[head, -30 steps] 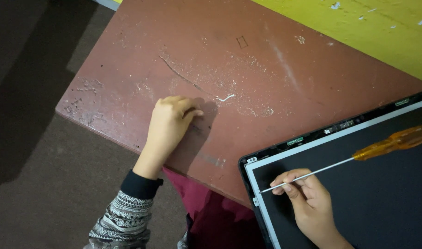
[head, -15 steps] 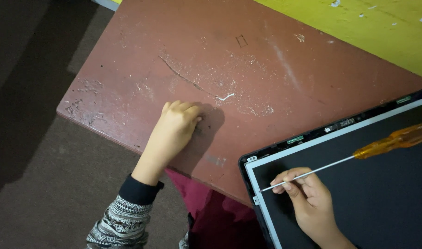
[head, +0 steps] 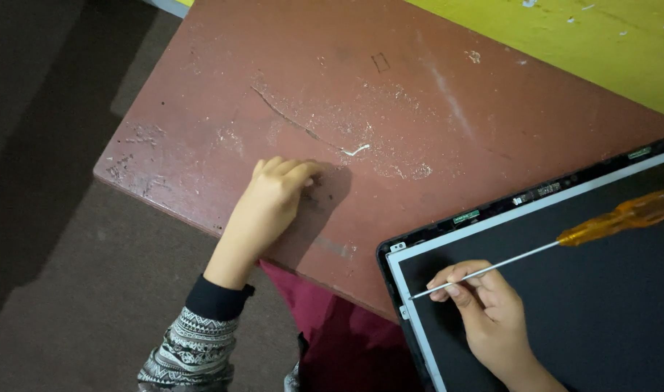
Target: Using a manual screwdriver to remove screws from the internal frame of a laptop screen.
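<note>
My left hand (head: 270, 199) rests on the worn red-brown table (head: 433, 101) near its front edge. Its fingers are curled together with the tips pressed on the surface; whatever may be under them is hidden. My right hand (head: 488, 316) pinches the thin metal shaft of a screwdriver (head: 608, 221) close to its tip. The orange handle points up to the right. The tip sits at the lower left corner of a dark flat display panel (head: 600, 312) with a pale frame, which lies on the table's right side.
A small white sliver (head: 357, 150) lies on the scratched tabletop just right of my left hand. A yellow surface (head: 564, 36) borders the table at the back. Dark floor (head: 56, 290) lies to the left, and red cloth (head: 332, 334) shows below the table edge.
My left hand has slid a little to the right along the table with its fingers curled. The right hand and screwdriver have hardly moved.
</note>
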